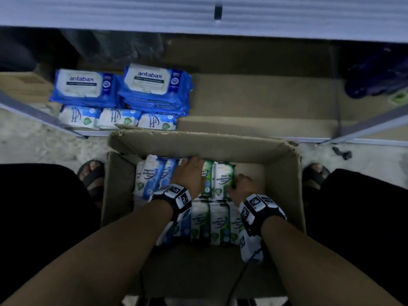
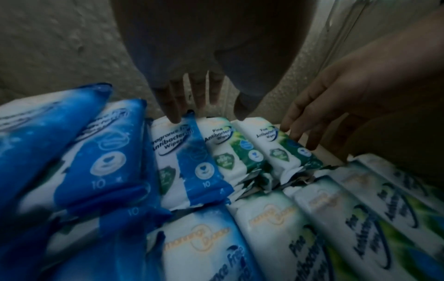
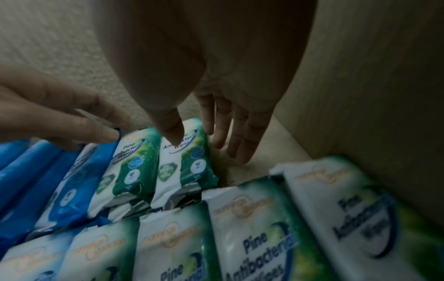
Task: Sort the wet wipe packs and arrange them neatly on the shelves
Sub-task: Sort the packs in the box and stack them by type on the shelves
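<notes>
A cardboard box (image 1: 284, 186) on the floor holds several small wipe packs in rows: blue fragrance-free ones (image 2: 185, 157) on the left, green pine ones (image 3: 185, 163) on the right. My left hand (image 2: 209, 114) reaches in with straight fingers, whose tips touch the far end of a blue pack while the thumb touches a green pack beside it. My right hand (image 3: 206, 144) has its thumb on the face of the rightmost green pack (image 1: 224, 178), and its straight fingers hang down just right of that pack. Neither hand lifts a pack.
On the low shelf (image 1: 254, 107) beyond the box lie two stacks of large blue antabax packs (image 1: 152, 85), with three small blue packs (image 1: 117, 119) in front of them. The shelf's right part is bare cardboard. My sandalled feet (image 1: 91, 173) flank the box.
</notes>
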